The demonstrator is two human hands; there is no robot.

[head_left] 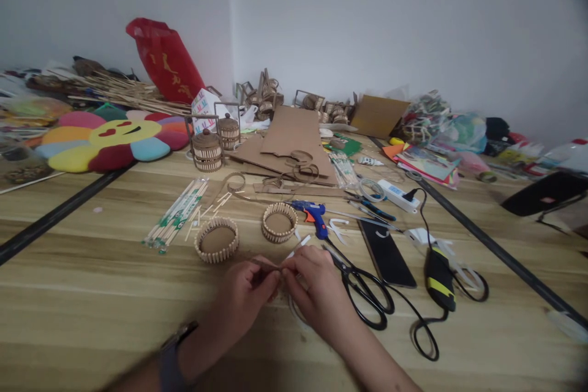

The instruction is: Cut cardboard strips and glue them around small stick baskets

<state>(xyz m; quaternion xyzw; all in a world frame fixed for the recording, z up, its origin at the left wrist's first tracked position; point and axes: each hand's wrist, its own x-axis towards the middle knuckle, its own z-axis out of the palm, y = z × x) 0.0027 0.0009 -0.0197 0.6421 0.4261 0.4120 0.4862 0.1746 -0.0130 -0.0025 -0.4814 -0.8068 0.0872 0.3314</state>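
- Left grip [243,297] and right grip [316,285] both pinched on a thin strip [269,266], which sits between the fingertips, low over the surface [92,318].
- Scissors [362,291] just right of right grip.
- Round basket [216,239] beyond left grip.

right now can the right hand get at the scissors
Probably yes: the scissors lie flat on the table just beside the right hand, nothing between. But it and the left hand pinch a thin strip, so it would have to let go first.
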